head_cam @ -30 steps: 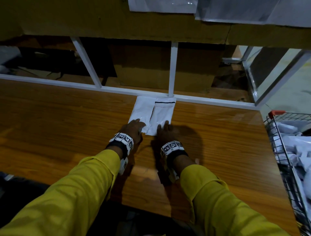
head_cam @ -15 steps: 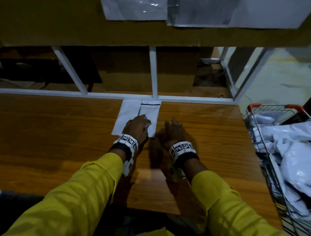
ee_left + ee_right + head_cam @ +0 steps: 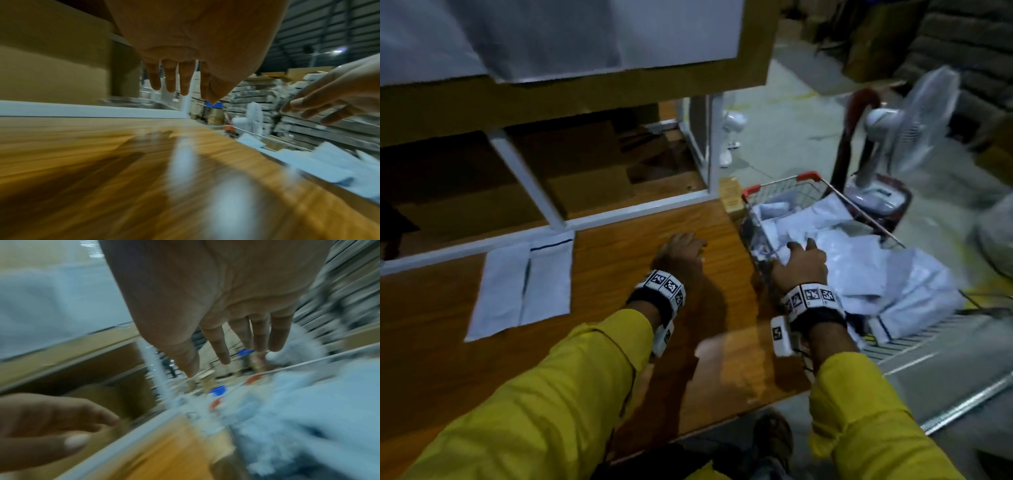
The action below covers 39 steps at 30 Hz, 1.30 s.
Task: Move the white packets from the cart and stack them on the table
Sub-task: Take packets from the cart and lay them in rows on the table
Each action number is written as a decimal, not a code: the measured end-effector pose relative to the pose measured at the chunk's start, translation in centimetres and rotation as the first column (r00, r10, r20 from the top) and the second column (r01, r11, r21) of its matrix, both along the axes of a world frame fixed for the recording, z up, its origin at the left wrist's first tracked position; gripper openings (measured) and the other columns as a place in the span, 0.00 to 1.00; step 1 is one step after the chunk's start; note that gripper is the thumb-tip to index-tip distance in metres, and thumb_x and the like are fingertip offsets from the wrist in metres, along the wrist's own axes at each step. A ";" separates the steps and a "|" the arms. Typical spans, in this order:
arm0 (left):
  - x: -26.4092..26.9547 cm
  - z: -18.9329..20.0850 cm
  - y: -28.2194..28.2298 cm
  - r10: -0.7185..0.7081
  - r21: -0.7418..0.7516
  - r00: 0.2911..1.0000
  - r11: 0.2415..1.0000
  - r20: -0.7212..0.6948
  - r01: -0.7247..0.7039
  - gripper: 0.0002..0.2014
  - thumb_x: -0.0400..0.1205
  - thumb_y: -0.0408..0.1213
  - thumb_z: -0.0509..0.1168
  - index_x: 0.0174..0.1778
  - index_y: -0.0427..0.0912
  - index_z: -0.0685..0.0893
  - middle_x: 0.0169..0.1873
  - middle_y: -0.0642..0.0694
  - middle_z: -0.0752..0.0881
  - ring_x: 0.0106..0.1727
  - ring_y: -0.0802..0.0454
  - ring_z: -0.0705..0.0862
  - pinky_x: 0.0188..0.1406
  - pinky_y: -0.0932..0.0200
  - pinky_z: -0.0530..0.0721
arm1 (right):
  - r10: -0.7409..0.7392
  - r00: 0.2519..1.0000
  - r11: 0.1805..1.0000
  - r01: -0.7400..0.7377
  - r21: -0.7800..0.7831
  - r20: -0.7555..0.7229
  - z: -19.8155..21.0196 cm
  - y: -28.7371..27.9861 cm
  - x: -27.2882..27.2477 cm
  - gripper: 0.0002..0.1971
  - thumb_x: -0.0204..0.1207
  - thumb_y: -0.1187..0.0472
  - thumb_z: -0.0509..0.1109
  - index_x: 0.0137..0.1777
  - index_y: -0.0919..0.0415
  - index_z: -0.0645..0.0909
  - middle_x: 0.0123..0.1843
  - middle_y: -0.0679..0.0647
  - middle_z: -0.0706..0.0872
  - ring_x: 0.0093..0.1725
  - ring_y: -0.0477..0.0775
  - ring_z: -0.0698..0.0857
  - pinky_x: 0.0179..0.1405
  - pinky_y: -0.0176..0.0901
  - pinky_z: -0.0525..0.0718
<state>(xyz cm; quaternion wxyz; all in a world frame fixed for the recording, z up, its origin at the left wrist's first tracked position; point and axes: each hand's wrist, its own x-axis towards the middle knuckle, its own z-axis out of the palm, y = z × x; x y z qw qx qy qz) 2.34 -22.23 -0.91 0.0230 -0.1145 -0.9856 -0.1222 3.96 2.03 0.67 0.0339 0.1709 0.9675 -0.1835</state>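
- White packets on desk: flat at the far left of the wooden desk, against the white frame rail.
- Left hand: over bare desk near its right edge, fingers loose, grasping nothing.
- Right hand: over the wire cart at the desk's right, fingers spread, released, just above the heaped white packets in cart.
- Pedestal fan beyond the cart.

A white metal frame is running along the far edge of the wooden worktop, backed by brown board. A white pedestal fan is standing on the grey concrete floor (dimly lit) beyond the worktop's right edge; stacked goods are filling the background.
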 end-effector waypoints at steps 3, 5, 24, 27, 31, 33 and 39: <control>-2.1 -0.9 6.5 -0.074 -0.010 0.997 0.997 0.025 0.074 0.24 0.82 0.44 0.68 0.76 0.54 0.77 0.80 0.46 0.73 0.81 0.41 0.68 0.77 0.42 0.71 | -0.092 0.995 0.996 0.092 0.022 0.041 -1.4 6.3 -0.3 0.32 0.78 0.46 0.70 0.78 0.61 0.74 0.83 0.66 0.64 0.79 0.70 0.65 0.73 0.65 0.74; -3.3 -1.6 10.6 -0.096 0.035 0.995 0.995 0.029 0.095 0.27 0.78 0.43 0.69 0.75 0.52 0.79 0.76 0.44 0.78 0.77 0.39 0.75 0.72 0.41 0.76 | -0.129 0.987 0.992 0.128 0.018 0.097 -2.6 9.8 -0.6 0.32 0.79 0.45 0.70 0.78 0.61 0.73 0.83 0.65 0.64 0.79 0.69 0.65 0.73 0.64 0.72; -6.0 -11.2 34.0 -0.067 -0.145 0.907 0.980 0.416 0.139 0.34 0.86 0.53 0.61 0.86 0.53 0.57 0.80 0.36 0.64 0.70 0.30 0.75 0.67 0.37 0.74 | 0.157 0.895 0.937 -0.269 0.224 0.418 -11.8 25.7 -5.3 0.29 0.80 0.46 0.68 0.80 0.46 0.67 0.81 0.71 0.60 0.79 0.73 0.62 0.71 0.60 0.72; -5.9 -12.8 35.1 -0.005 -0.127 0.853 0.988 0.522 0.083 0.45 0.84 0.60 0.62 0.89 0.56 0.40 0.87 0.34 0.45 0.78 0.28 0.67 0.72 0.33 0.68 | 0.130 0.905 0.962 -0.214 0.170 0.406 -13.2 25.8 -5.8 0.32 0.81 0.44 0.68 0.83 0.44 0.62 0.81 0.70 0.59 0.77 0.71 0.67 0.68 0.59 0.75; -6.1 -13.9 36.4 0.054 -0.108 0.825 0.994 0.562 0.009 0.56 0.78 0.62 0.71 0.87 0.61 0.33 0.86 0.35 0.33 0.81 0.27 0.61 0.73 0.32 0.68 | -0.023 0.945 0.996 -0.009 0.093 0.327 -13.6 26.2 -5.9 0.32 0.84 0.44 0.64 0.81 0.62 0.64 0.73 0.63 0.75 0.69 0.68 0.77 0.62 0.55 0.76; -6.0 -14.3 37.0 0.074 -0.094 0.832 0.995 0.550 -0.027 0.57 0.77 0.56 0.74 0.87 0.61 0.34 0.85 0.34 0.31 0.81 0.27 0.61 0.72 0.34 0.69 | -0.006 0.940 0.993 -0.036 0.115 0.341 -13.4 26.6 -6.1 0.27 0.85 0.50 0.61 0.80 0.62 0.66 0.72 0.62 0.74 0.68 0.68 0.79 0.61 0.56 0.77; -6.8 -14.1 36.9 0.138 -0.054 0.808 0.990 0.572 -0.130 0.51 0.75 0.45 0.75 0.88 0.57 0.49 0.86 0.31 0.40 0.81 0.29 0.62 0.77 0.40 0.70 | 0.038 0.900 0.946 -0.173 0.276 0.434 -11.0 27.7 -5.8 0.17 0.82 0.58 0.66 0.68 0.60 0.83 0.80 0.61 0.63 0.73 0.64 0.72 0.65 0.57 0.80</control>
